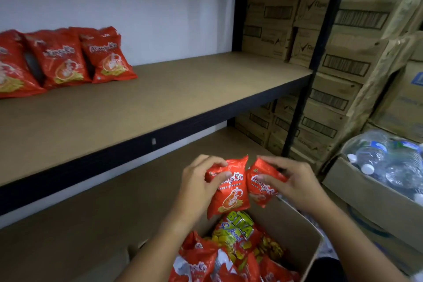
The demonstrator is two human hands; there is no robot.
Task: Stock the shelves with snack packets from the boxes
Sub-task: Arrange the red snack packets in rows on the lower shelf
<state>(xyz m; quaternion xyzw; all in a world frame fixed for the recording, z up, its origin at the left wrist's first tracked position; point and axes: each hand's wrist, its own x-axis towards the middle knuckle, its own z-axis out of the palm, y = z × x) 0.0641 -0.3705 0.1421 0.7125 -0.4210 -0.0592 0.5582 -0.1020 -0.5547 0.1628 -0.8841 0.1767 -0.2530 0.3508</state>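
- Right now the left hand [196, 186] grips one red prawn-cracker packet [229, 192] by its upper left edge, fingers curled over the top corner and thumb across the front.
- Beside it, the right hand [295, 181] pinches a second red packet [261, 183] by its upper right side; the two packets touch along their inner edges, between the hands.
- Both packets hang upright just above the far rim of an open cardboard box [297, 231].
- Each is glossy red with white script lettering and an orange prawn picture above yellow crackers; the second is tilted and partly hidden by fingers.
- Inside the box lie more red packets [199, 263] and a yellow-green packet [238, 229] just under the held pair.
- On the upper shelf [160, 98], three matching red packets [64, 59] stand leaning near the back left corner, against the wall.
- Stacked brown cartons [343, 52] fill the space past the shelf's right end, and a box of water bottles [389, 162] sits at the right.
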